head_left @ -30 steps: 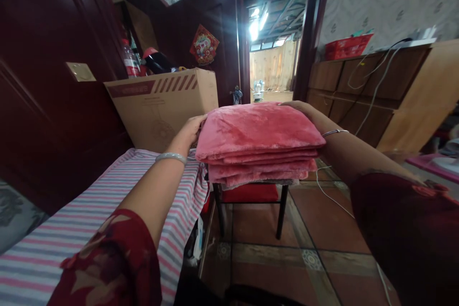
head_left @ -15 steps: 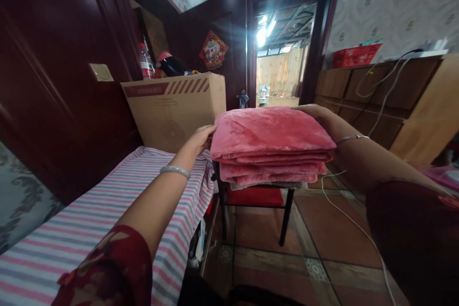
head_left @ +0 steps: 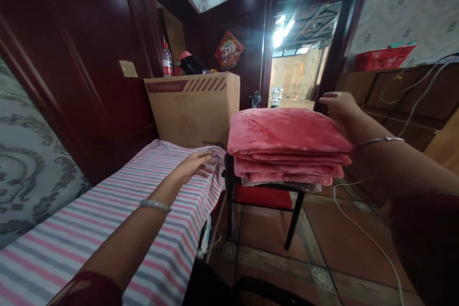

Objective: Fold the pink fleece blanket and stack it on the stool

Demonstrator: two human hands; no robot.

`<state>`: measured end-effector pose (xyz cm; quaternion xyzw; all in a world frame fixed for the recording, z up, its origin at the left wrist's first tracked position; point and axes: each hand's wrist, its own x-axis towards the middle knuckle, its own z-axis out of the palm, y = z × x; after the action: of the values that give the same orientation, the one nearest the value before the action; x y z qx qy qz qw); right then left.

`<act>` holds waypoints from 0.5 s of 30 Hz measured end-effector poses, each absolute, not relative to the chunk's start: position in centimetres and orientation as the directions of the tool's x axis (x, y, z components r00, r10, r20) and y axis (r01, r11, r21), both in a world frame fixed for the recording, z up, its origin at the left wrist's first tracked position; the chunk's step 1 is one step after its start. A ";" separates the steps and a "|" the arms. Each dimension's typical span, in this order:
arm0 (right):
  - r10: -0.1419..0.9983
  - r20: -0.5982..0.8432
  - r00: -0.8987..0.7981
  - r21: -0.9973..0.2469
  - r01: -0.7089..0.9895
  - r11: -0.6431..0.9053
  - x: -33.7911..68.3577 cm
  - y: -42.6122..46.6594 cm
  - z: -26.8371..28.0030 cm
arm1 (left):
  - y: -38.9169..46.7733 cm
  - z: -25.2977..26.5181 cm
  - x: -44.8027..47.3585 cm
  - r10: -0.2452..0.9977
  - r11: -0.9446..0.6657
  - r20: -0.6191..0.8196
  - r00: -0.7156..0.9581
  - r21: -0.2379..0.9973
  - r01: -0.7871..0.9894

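Note:
A folded pink plush blanket (head_left: 287, 134) lies in a thick stack on a chair (head_left: 263, 198) with a red seat and dark legs. A strip of grey cloth shows beneath the pink layers. My left hand (head_left: 195, 165), wearing a pale bangle on its wrist, is left of the blanket and apart from it, over the striped cloth (head_left: 136, 220); its fingers are stretched out and hold nothing. At the blanket's far right corner, my right hand (head_left: 340, 105) is raised just off it, fingers loosely bent and apart, with nothing in them.
A large cardboard box (head_left: 193, 110) stands at the back of the striped surface, with a bottle (head_left: 167, 61) on top. Behind the chair is an open doorway. A wooden cabinet (head_left: 398, 91) with a red basket (head_left: 385, 57) is at right. A white cable (head_left: 369, 229) crosses the tiled floor.
Both hands have let go of the blanket: my left moved left and down over the striped cloth, my right lifted off to the right. The view has turned slightly left.

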<state>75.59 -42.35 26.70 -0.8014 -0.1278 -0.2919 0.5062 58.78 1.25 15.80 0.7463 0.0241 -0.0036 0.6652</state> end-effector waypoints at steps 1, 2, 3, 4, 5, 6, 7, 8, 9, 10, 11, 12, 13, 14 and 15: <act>-0.152 0.609 0.779 -0.738 0.485 -0.468 74.8 -41.7 27.6 | 2.4 15.0 57.6 0.042 -0.143 -0.054 0.998 0.988 0.059; -0.216 0.608 0.764 -0.748 0.459 -0.479 73.7 -40.9 28.7 | 3.5 14.1 56.4 0.063 -0.173 -0.073 0.995 0.981 0.083; -0.258 0.618 0.743 -0.747 0.452 -0.487 72.4 -39.9 29.7 | 4.6 13.2 55.1 0.095 -0.199 -0.088 0.992 0.974 0.106; -0.263 0.625 0.735 -0.744 0.459 -0.486 70.9 -38.7 30.6 | 5.6 12.2 53.8 0.132 -0.223 -0.101 0.986 0.966 0.129; -0.245 0.650 0.719 -0.727 0.494 -0.478 69.2 -37.3 31.3 | 6.6 11.2 52.3 0.170 -0.248 -0.110 0.979 0.957 0.150; -0.217 0.699 0.681 -0.687 0.555 -0.470 67.6 -35.9 31.7 | 7.4 10.3 50.8 0.207 -0.279 -0.117 0.971 0.944 0.173; -0.160 0.754 0.637 -0.629 0.629 -0.456 65.9 -34.3 31.7 | 8.1 9.2 49.2 0.246 -0.324 -0.119 0.962 0.925 0.198; -0.076 0.810 0.581 -0.552 0.714 -0.430 64.3 -32.7 31.3 | 8.6 8.2 47.4 0.285 -0.386 -0.107 0.953 0.897 0.216; 0.035 0.840 0.541 -0.487 0.781 -0.390 62.8 -31.0 30.3 | 9.1 7.3 45.6 0.320 -0.463 -0.076 0.944 0.857 0.226; 0.165 0.846 0.507 -0.433 0.834 -0.340 61.4 -29.3 29.0 | 9.4 6.4 43.8 0.351 -0.546 -0.031 0.936 0.805 0.231; 0.356 0.807 0.471 -0.396 0.879 -0.267 60.1 -27.4 27.2 | 9.6 5.5 41.8 0.369 -0.628 0.024 0.929 0.744 0.230; 0.570 0.718 0.400 -0.362 0.914 -0.186 58.8 -25.3 25.1 | 9.7 4.7 39.7 0.378 -0.699 0.077 0.922 0.677 0.230; 0.744 0.600 0.294 -0.353 0.932 -0.084 57.6 -23.2 22.7 | 9.6 4.0 37.5 0.383 -0.755 0.119 0.916 0.613 0.235; 0.850 0.503 0.158 -0.354 0.935 0.036 56.4 -20.9 20.3 | 9.4 3.5 35.3 0.384 -0.794 0.143 0.912 0.555 0.248; 0.918 0.396 0.034 -0.378 0.917 0.129 55.3 -18.5 17.8 | 9.1 3.0 33.1 0.391 -0.821 0.156 0.907 0.504 0.267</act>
<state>55.25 -18.50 17.76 -0.6597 -0.6951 0.0010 0.2857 33.08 9.08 2.97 0.9457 0.1738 0.1272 0.2433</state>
